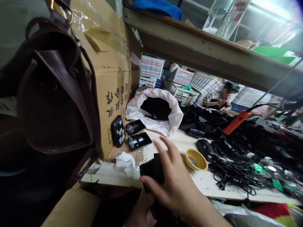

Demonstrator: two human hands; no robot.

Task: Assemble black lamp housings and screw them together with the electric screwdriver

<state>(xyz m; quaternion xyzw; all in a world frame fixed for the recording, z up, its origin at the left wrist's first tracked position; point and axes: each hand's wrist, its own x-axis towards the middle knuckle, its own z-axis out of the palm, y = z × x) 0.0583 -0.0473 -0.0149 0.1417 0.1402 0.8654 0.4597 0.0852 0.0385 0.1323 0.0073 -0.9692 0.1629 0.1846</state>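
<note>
My right hand (175,184) reaches over a black plastic casing (151,169) at the near edge of the workbench (213,186), thumb on its front and fingers curled over its top. Under the casing only part of my left hand (142,212) shows, and its fingers are hidden. Two black flashlights with LED heads, one (135,126) behind the other (139,141), lie just beyond the casing. A yellow bowl (196,159) holding small screws sits to the right of my right hand. A crumpled white tissue (126,164) lies to the left.
A brown leather bag (54,94) hangs at left against a taped cardboard box (109,63), with a small black device (117,130) leaning on it. Behind are a white plastic bag (153,110) of black parts, tangled black cables (236,171) and an orange tool (236,122). A seated person (222,96) works far back.
</note>
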